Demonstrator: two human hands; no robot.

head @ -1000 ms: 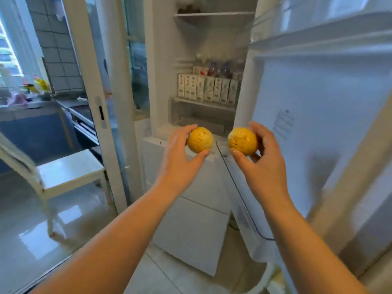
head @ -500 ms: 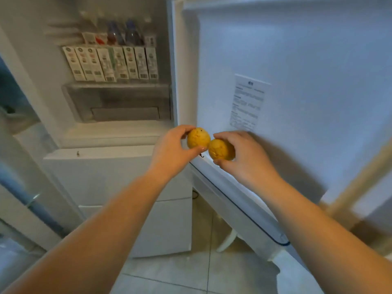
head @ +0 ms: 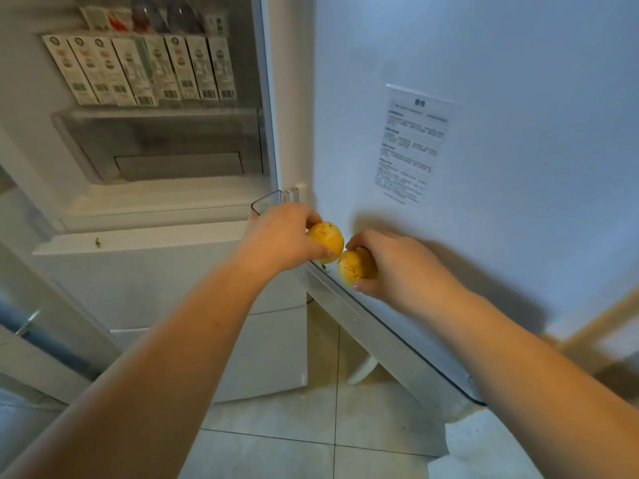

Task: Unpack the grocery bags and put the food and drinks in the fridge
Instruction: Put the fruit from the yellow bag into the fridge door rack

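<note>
My left hand (head: 276, 235) grips a round yellow fruit (head: 326, 238) with brown specks. My right hand (head: 397, 267) grips a second yellow fruit (head: 352, 266), slightly lower and to the right, and the two fruits almost touch. Both are held over the clear bin (head: 397, 335) at the bottom of the open fridge door (head: 501, 115). The fridge interior (head: 166, 146) stands open at the upper left.
A row of several white cartons (head: 145, 70) stands on a fridge shelf, bottles behind them. Below is a clear drawer (head: 162, 146). White freezer drawers (head: 145, 285) sit under it. A printed label (head: 411, 143) is stuck on the door. Tiled floor (head: 304, 440) lies below.
The view has swung down and closer to the fridge. Both hands have carried the fruits forward and lower to the door's bottom bin, and the right fruit has dropped below the left one.
</note>
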